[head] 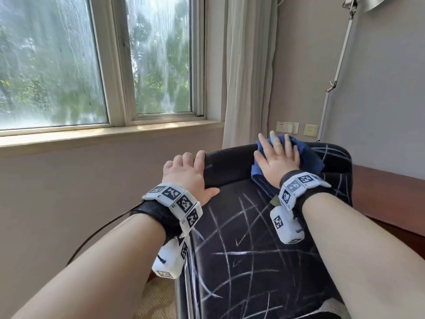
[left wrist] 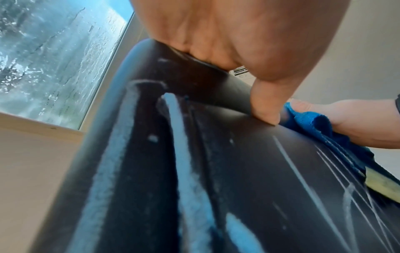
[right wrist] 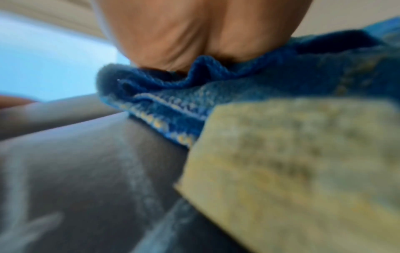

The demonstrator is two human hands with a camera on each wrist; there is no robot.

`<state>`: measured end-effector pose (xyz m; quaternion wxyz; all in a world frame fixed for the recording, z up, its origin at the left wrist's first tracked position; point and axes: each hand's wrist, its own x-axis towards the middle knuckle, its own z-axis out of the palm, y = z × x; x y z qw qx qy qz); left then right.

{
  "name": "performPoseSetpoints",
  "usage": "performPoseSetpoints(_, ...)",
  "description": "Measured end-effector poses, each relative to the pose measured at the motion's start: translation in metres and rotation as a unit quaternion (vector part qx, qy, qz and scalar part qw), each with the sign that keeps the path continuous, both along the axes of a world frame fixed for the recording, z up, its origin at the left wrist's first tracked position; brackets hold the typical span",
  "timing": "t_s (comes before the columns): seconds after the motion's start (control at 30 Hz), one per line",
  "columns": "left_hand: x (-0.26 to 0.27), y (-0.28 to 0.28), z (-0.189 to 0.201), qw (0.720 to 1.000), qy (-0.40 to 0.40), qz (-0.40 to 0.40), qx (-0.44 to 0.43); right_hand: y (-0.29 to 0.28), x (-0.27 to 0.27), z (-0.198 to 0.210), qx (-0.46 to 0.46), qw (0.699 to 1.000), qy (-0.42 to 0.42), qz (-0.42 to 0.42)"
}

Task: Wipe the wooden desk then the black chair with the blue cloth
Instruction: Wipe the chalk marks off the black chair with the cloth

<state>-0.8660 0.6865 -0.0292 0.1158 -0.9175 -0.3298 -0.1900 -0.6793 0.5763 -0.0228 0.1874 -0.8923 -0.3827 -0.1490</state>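
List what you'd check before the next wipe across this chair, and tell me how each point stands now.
1. Blue cloth under the right hand: ok, fingers spread flat on it.
2. Cloth touching the black chair: ok, pressed against the backrest.
3. Left hand steadying the chair: ok, it grips the top edge.
4. Cloth lying flat: not ok, it is bunched.
5. White marks gone: not ok, many streaks show.
6. Wooden desk wiped: cannot tell.

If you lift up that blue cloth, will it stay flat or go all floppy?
Probably floppy: the blue cloth already bunches in folds under the right hand. It looks light and fuzzy, so it likely slides easily over the chair.
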Motion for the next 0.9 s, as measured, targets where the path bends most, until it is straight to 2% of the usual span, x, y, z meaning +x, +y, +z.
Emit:
performPoseSetpoints(0.13,0.0,0.001,0.0,1.0,0.007,0.015,-0.006,0.014,-0.015,0.001,0.014,0.999,-0.006,0.034)
performPoseSetpoints(0.33,-0.015,-0.004,0.001,0.999,0.001,0.028,-0.022,0.034,-0.058,0.007,-0.015,0.988,-0.055,0.144)
performPoseSetpoints(0.5,-0.039,-0.007,0.008,1.0,0.007,-0.001,-0.03,0.026,-0.07,0.017,0.022,0.977,-0.016,0.211)
performPoseSetpoints(0.57,-0.048,-0.007,0.013,0.999,0.036,-0.022,-0.032,0.018,-0.059,0.021,0.015,0.983,-0.027,0.181)
performPoseSetpoints(0.63,-0.058,-0.005,0.013,0.995,0.079,-0.06,-0.006,0.016,-0.054,0.019,-0.03,0.994,-0.039,0.101)
performPoseSetpoints(0.67,-0.064,-0.003,0.012,0.991,0.104,-0.083,0.017,0.017,-0.055,0.017,-0.046,0.996,-0.025,0.073)
performPoseSetpoints(0.73,-0.076,0.006,0.009,0.985,0.131,-0.11,0.035,0.025,-0.064,0.014,-0.044,0.996,0.022,0.068)
performPoseSetpoints(0.77,-0.083,0.011,0.009,0.987,0.12,-0.109,0.012,0.028,-0.069,0.013,-0.033,0.996,0.033,0.074)
performPoseSetpoints(0.83,-0.092,0.019,0.009,0.99,0.056,-0.089,-0.096,0.035,-0.077,0.011,-0.013,0.996,0.014,0.083)
performPoseSetpoints(0.9,-0.098,0.02,0.008,0.976,0.002,-0.083,-0.199,0.04,-0.086,0.008,-0.005,0.994,-0.015,0.109)
